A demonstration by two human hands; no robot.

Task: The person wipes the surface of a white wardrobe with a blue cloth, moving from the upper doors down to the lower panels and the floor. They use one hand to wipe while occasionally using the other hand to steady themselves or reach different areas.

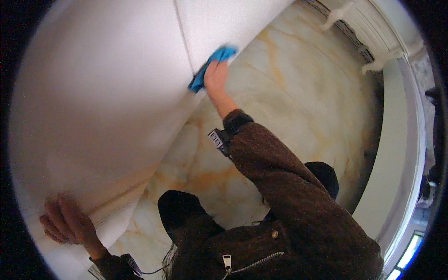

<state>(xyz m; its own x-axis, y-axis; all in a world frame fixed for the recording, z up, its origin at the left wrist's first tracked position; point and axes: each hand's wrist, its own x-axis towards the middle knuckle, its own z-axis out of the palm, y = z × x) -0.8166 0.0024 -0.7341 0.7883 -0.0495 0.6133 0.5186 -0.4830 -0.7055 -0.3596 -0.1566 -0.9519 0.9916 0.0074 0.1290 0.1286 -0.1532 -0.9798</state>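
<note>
My right hand (216,75) grips a blue cloth (224,53), pressed to the lower part of a large white panel (115,70) close to the floor. Hand and cloth are slightly blurred. A thin dark seam (182,31) runs down the panel and ends beside the cloth. At the lower left, my left hand (68,220) is in shadow with its fingers spread and a little bent. It holds nothing visible and lies over the panel's shaded part; whether its fingertips touch is hard to tell.
Glossy marbled floor tiles (280,91) with orange veins spread beneath me. White furniture with curved legs (378,61) stands at the upper right. A pale long surface (388,140) curves along the right side. Small dark devices are strapped at my right wrist (220,140) and left wrist (131,264).
</note>
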